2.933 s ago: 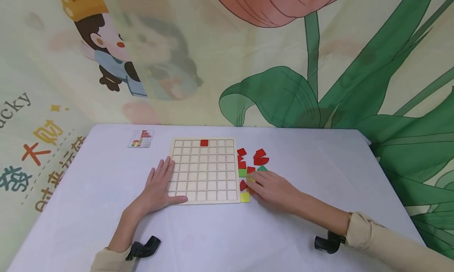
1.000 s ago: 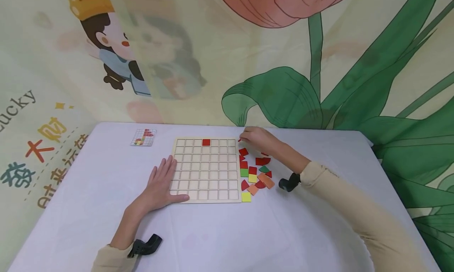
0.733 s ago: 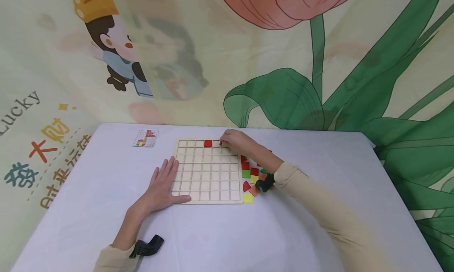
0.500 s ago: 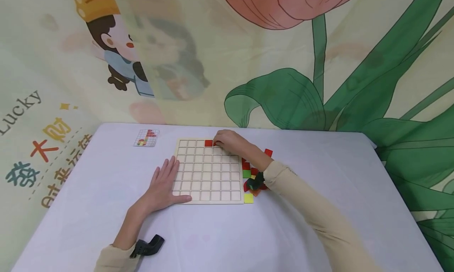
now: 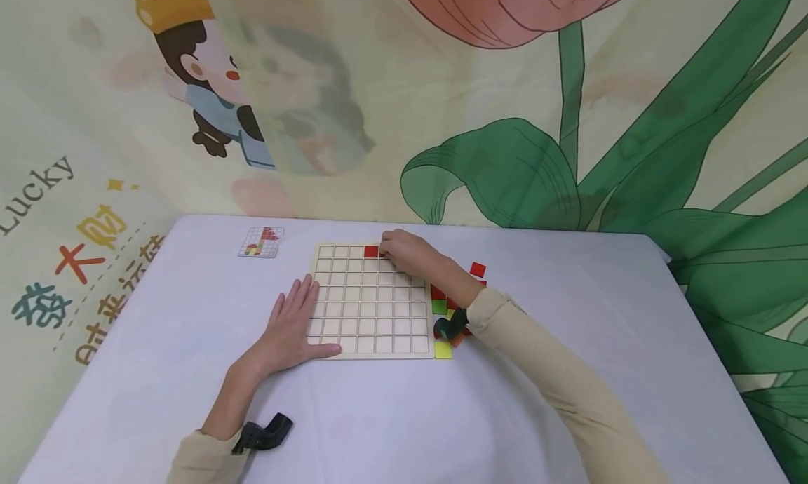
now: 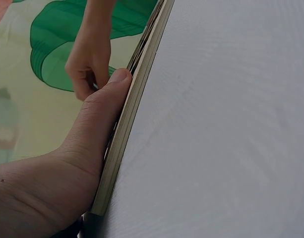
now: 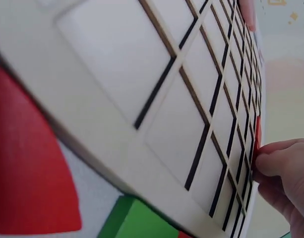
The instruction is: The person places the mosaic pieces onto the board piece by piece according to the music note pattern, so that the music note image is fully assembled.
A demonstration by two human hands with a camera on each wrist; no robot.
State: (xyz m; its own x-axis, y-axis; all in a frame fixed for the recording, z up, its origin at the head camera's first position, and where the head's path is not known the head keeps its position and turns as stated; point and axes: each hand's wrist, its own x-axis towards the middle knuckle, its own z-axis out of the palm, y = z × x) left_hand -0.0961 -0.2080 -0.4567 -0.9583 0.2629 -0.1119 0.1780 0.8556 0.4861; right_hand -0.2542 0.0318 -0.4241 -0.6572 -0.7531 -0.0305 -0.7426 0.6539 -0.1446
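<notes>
A pale wooden grid board (image 5: pixel 366 323) lies on the white table, with a red square tile (image 5: pixel 371 252) in its top row. My left hand (image 5: pixel 284 330) rests along the board's left side, fingers straight, thumb on the front edge. At the top row, my right hand (image 5: pixel 410 252) pinches a small red tile (image 5: pixel 381 254) just right of the red square. Fingers mostly cover that piece, so its shape cannot be told. In the right wrist view the right hand's fingertips (image 7: pixel 271 163) are down at the board's far side, by a bit of red.
Right of the board lie loose tiles, among them a green one (image 5: pixel 439 306), a yellow square (image 5: pixel 443 349) and a red one (image 5: pixel 477 269); the right forearm partly hides them. A printed pattern card (image 5: pixel 261 242) lies at the back left.
My right hand went from the loose tiles to beyond the board's top right corner, then left along the top row with a red tile. Over the last half second it barely moved. The left hand stayed.
</notes>
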